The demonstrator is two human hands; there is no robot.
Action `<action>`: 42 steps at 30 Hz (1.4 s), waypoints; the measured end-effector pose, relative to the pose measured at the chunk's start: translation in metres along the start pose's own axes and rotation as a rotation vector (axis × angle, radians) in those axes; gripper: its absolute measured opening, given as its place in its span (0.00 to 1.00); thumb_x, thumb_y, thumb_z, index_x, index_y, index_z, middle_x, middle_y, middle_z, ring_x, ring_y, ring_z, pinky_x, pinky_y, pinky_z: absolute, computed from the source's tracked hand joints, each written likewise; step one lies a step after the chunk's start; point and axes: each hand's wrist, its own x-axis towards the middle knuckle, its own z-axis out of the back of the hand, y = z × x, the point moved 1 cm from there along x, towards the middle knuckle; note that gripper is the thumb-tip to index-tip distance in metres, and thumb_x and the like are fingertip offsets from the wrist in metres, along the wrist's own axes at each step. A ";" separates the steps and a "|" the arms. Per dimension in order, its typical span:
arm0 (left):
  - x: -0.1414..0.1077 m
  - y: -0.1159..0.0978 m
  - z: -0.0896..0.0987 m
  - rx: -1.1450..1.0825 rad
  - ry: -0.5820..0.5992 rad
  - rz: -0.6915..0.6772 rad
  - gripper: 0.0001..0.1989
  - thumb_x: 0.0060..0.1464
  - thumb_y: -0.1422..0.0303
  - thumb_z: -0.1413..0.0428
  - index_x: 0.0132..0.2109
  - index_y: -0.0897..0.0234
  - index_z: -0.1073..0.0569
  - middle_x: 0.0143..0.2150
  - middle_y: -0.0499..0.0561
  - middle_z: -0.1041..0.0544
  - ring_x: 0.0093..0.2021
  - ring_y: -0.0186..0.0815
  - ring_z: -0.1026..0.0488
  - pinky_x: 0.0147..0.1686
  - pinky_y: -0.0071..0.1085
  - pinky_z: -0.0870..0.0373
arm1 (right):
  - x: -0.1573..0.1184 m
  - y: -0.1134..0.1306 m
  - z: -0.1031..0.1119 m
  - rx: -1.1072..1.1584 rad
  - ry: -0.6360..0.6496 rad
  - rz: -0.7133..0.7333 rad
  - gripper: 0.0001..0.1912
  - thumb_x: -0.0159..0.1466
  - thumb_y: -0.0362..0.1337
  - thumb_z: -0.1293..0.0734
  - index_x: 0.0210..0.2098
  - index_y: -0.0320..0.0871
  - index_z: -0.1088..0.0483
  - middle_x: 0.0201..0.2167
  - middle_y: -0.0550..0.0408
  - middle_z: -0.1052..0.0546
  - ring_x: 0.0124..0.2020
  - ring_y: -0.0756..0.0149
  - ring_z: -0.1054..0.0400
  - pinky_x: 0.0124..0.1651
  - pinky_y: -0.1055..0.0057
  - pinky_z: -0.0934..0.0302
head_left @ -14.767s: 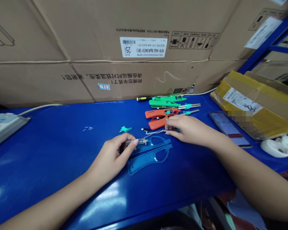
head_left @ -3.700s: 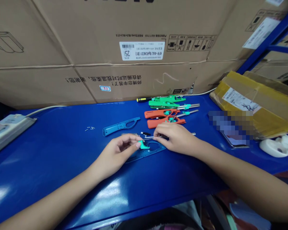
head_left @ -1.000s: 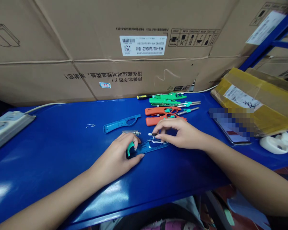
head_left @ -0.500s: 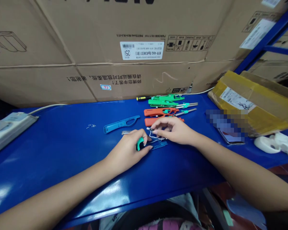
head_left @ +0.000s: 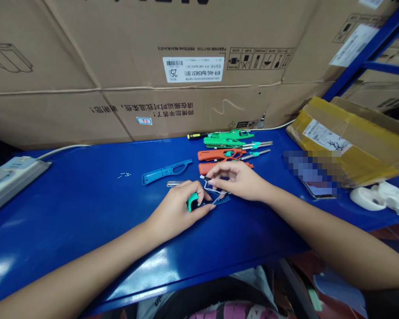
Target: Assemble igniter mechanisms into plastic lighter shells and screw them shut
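My left hand (head_left: 182, 204) is curled round a green piece (head_left: 192, 201), and a metal tube (head_left: 174, 183) juts out past its knuckles. White wires (head_left: 210, 188) run between both hands. My right hand (head_left: 236, 179) pinches a small dark part with a white end (head_left: 202, 177). Partly hidden under the hands, a blue shell half (head_left: 223, 200) lies on the table. Another blue shell half (head_left: 167, 172) lies to the left. Behind the hands are orange lighter bodies (head_left: 219, 154) and green ones (head_left: 228, 139), with metal tubes pointing right.
A black-and-yellow screwdriver (head_left: 196, 136) lies at the back of the blue table (head_left: 86, 199). Small white pins (head_left: 124, 175) are at left, near a power strip (head_left: 16, 177). A phone (head_left: 315, 186), a taped box (head_left: 346, 141) and a white case (head_left: 367, 199) stand right. Large cartons (head_left: 119, 48) form the back.
The fingertips of my left hand have shifted slightly right, onto the wire. The small part in my right hand has tilted a little. The whole view has moved slightly.
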 end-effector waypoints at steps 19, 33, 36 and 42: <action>-0.014 0.006 -0.004 0.117 -0.050 -0.125 0.14 0.61 0.69 0.42 0.31 0.60 0.39 0.32 0.44 0.24 0.36 0.34 0.28 0.41 0.31 0.34 | -0.005 -0.002 -0.008 -0.421 0.101 0.251 0.07 0.65 0.32 0.32 0.40 0.38 0.22 0.36 0.51 0.18 0.37 0.67 0.25 0.41 0.71 0.33; -0.013 0.001 0.020 0.097 -0.091 0.058 0.04 0.59 0.68 0.48 0.39 0.60 0.37 0.37 0.46 0.31 0.36 0.34 0.34 0.39 0.32 0.38 | -0.003 -0.010 -0.010 -0.393 0.083 0.253 0.06 0.64 0.31 0.30 0.40 0.38 0.21 0.34 0.53 0.20 0.33 0.70 0.29 0.40 0.71 0.33; -0.010 0.003 0.025 0.032 -0.054 0.164 0.04 0.63 0.69 0.56 0.41 0.59 0.37 0.39 0.47 0.31 0.39 0.36 0.34 0.40 0.32 0.38 | -0.003 -0.008 -0.010 -0.417 0.097 0.303 0.07 0.65 0.31 0.31 0.41 0.37 0.20 0.37 0.49 0.20 0.38 0.67 0.26 0.45 0.69 0.32; -0.005 0.011 0.034 -0.057 -0.128 0.272 0.13 0.65 0.58 0.52 0.45 0.60 0.27 0.42 0.49 0.25 0.42 0.38 0.31 0.42 0.34 0.36 | -0.005 -0.006 -0.012 -0.458 0.089 0.288 0.07 0.65 0.31 0.31 0.41 0.38 0.21 0.37 0.50 0.19 0.37 0.66 0.25 0.43 0.68 0.31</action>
